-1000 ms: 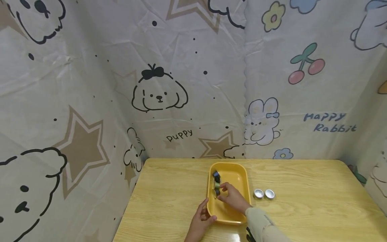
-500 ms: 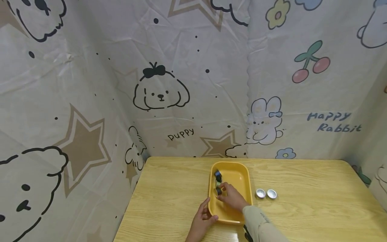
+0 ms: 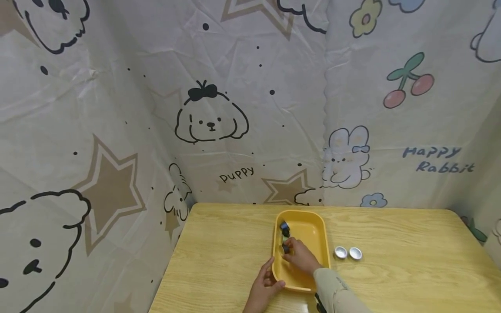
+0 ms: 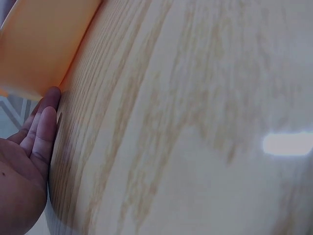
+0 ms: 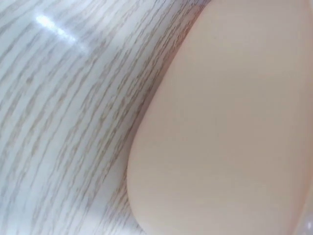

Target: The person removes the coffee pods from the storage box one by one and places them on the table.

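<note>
- Pinching a small dark short cylinder w/ a yellowish edge at its L end point(image 3: 286, 249): the R hand point(image 3: 303, 256), thumb on the near side, fingertips on the far side.
- Dark cylinder is inside the shallow yellow-orange plastic tray point(image 3: 313, 234), along its L wall, approx. midway down; partly hidden by the fingers, so can't tell if it's touching the tray floor.
- Next up the same wall, a loose row: small pale green piece point(image 3: 284, 239), mostly covered by the R hand; small black rounded piece point(image 3: 286, 232); small blue piece w/ dark parts point(image 3: 284, 225) nearest the far L corner. All tiny in view, finer detail n/a.
- Tray: rectangular, rounded corners, raised rim, glossy; lies flat on the pale yellow wood-grain table point(image 3: 411, 261), long sides running away from the person.
- L hand point(image 3: 262, 289) at the tray's near L corner, not curled round anything: thumb by the near rim, fingers fairly straight, tips against the outer wall per L wrist cam.
- R of tray, just outside: two small round silvery-white cups, L one point(image 3: 340, 252) & R one point(image 3: 355, 254), side by side.
- R arm: light beige sleeve point(image 3: 332, 287), crossing the tray's near R corner.
</note>
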Demonstrator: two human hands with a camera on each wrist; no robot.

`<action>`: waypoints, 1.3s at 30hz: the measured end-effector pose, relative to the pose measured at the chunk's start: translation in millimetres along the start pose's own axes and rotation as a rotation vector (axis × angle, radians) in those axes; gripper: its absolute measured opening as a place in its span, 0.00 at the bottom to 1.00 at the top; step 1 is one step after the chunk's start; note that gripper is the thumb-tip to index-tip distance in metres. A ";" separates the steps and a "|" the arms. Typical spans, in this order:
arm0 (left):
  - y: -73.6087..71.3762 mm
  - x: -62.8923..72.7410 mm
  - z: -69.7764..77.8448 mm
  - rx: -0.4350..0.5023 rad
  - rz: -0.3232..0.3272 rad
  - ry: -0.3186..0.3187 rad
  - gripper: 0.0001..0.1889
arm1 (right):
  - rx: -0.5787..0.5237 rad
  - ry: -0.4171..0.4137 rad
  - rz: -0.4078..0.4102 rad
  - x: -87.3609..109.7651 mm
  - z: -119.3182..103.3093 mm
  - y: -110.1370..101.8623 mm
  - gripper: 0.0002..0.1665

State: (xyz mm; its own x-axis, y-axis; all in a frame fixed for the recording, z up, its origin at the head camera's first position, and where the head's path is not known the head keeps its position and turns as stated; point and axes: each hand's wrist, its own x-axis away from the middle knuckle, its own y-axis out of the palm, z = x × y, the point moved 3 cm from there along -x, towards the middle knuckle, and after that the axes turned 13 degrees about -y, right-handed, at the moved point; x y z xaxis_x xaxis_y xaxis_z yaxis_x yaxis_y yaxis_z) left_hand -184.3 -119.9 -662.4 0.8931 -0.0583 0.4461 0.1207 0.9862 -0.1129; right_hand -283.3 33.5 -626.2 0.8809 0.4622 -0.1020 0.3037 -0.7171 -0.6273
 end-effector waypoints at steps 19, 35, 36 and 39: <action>-0.3 2.6 0.4 0.035 -0.021 0.008 0.37 | 0.016 0.006 0.012 0.8 4.2 6.3 0.16; -0.5 1.3 0.4 0.022 -0.021 0.044 0.37 | -0.093 0.059 0.038 5.0 1.6 3.6 0.15; -0.7 1.2 0.3 0.021 -0.019 0.044 0.37 | -0.112 0.062 0.039 5.5 2.4 4.0 0.15; -1.0 0.6 0.1 0.014 -0.012 0.039 0.37 | -0.170 0.076 0.037 7.8 4.9 5.7 0.15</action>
State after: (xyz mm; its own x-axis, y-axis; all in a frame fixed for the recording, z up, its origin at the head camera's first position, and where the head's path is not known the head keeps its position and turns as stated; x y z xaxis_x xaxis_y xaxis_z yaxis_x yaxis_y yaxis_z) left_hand -183.9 -121.0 -662.0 0.9077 -0.0758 0.4127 0.1256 0.9875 -0.0948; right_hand -276.6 35.6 -634.3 0.9153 0.3982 -0.0600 0.3222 -0.8134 -0.4844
